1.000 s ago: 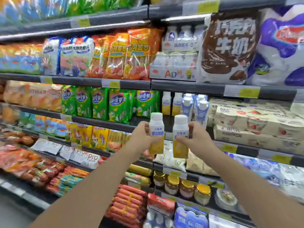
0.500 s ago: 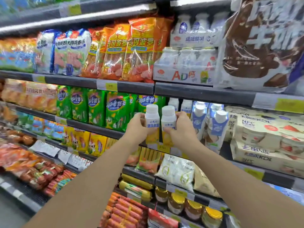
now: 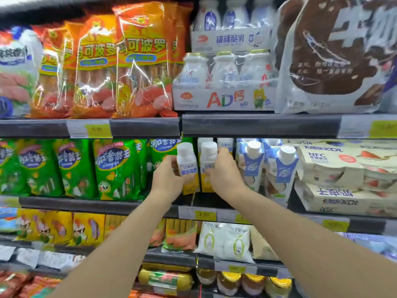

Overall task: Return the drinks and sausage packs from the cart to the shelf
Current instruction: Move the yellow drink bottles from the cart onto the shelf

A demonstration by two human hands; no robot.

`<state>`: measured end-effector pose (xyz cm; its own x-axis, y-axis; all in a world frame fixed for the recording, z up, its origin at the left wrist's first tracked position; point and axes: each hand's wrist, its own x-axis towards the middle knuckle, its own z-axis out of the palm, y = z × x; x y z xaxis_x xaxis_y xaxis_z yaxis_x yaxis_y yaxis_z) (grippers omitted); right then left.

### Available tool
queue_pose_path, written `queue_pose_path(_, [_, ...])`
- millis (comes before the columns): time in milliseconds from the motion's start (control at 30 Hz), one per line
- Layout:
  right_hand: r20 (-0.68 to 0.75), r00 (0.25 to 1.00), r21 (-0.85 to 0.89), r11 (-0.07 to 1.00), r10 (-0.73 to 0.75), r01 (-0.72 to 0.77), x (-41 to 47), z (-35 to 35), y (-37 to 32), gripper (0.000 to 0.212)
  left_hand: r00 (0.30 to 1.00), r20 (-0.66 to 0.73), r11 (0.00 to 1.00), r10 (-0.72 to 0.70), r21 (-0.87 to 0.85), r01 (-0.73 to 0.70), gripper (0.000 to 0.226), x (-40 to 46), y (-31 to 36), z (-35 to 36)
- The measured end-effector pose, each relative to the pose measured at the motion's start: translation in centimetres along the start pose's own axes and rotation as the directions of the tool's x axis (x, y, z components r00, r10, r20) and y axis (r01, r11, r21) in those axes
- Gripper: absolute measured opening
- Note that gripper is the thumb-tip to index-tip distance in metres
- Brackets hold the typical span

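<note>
Left hand wrapped round white-capped yellow drink bottle; right hand closed on its twin. Head view: one second back you held both bottles out in front of shelf; now both are in under upper shelf edge, low over middle shelf, between green sausage packs and blue-white bottles. Likely set-down next; neither released. Readable: "AD" on multipack, "NFC" on carton, price tag "6.00" roughly.

Dark shelving tiers w/ yellow price tags, packed goods throughout.
</note>
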<state>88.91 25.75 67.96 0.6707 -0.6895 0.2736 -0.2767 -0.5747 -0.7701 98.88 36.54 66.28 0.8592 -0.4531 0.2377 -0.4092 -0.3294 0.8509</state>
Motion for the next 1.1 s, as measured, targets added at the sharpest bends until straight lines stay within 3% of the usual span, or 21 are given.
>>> queue_pose_path(200, [-0.086,0.996,0.068,0.997,0.029,-0.023,0.0,1.6,-0.4,0.038,0.983,0.064,0.985,0.172,0.008,-0.172,0.046,1.5,-1.0,-0.4])
queue_pose_path(300, [-0.078,0.991,-0.007,0.994,0.104,-0.105,-1.0,3.0,0.3,0.049,0.967,0.105,0.972,0.232,0.019,-0.235,0.046,1.7,-1.3,-0.9])
queue_pose_path(500, [-0.181,0.962,-0.094,0.97,0.206,-0.225,-1.5,4.2,0.8,0.038,0.946,0.138,0.954,0.293,0.017,-0.298,0.046,2.4,-2.0,-0.7])
queue_pose_path(700, [-0.22,0.946,-0.151,0.95,0.237,-0.273,-2.1,3.9,0.4,0.034,0.931,0.164,0.94,0.326,0.052,-0.338,0.049,2.5,-1.3,0.8])
queue_pose_path(900, [-0.19,0.94,0.043,0.959,0.283,-0.28,-4.2,3.9,0.1,0.051,0.922,0.279,0.937,0.268,0.148,-0.317,0.068,2.9,-1.0,1.4])
queue_pose_path(1100, [-0.157,0.952,0.032,0.965,0.261,-0.26,-4.8,4.7,0.1,0.043,0.949,0.226,0.938,0.219,0.22,-0.268,0.069,2.7,-0.2,2.8])
